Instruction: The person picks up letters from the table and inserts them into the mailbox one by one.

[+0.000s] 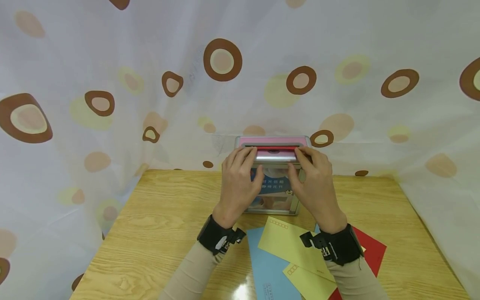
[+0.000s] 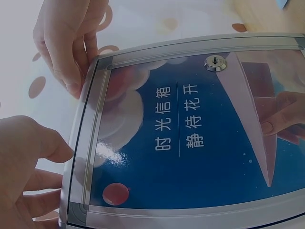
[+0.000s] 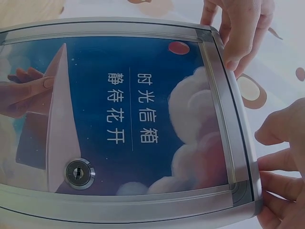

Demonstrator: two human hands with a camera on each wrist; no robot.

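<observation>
A lockable letter box [image 1: 273,140] with a pink top, silver frame and pictured front stands at the table's back. The narrow edge of a red envelope [image 1: 276,147] shows at the slot in its top; the rest is hidden. My left hand [image 1: 238,177] touches the left end of this edge with its fingertips, and its thumb lies lower, before the box front. At the right end, the fingertips of my right hand [image 1: 316,179] do likewise. Both wrist views show the front panel [image 2: 138,162] and its lock [image 3: 79,173].
Nearer the front of the wooden table [image 1: 161,233] lie overlapping envelopes: a blue envelope [image 1: 268,266], yellow envelopes [image 1: 288,241] and a red envelope [image 1: 373,248] partly beneath the right forearm. A patterned curtain [image 1: 255,108] hangs behind the box and at both sides.
</observation>
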